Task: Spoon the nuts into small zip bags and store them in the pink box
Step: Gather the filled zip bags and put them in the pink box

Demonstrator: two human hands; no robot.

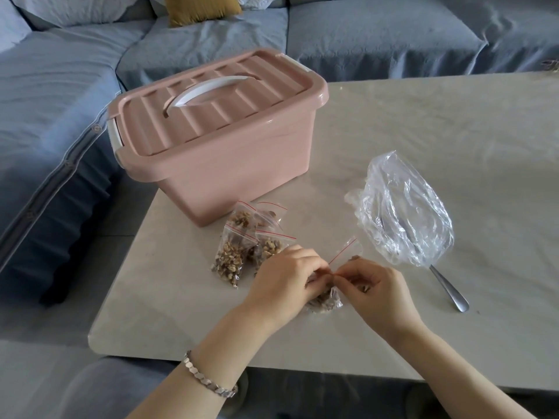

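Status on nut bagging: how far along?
Done: several filled bags lie beside the box. In hand: left hand and right hand pinch the held bag at its top. Left: lid is on; the table's bags need storing. Big bag looks empty, spoon inside.

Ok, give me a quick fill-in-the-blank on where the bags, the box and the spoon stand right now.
1. The left hand and right hand both pinch a small zip bag at its ____ seal strip.
2. The pink box has its lid ____.
3. The spoon, bowl end tucked in the big clear bag, lies on the person's ____ side.
Missing words: red; closed; right.
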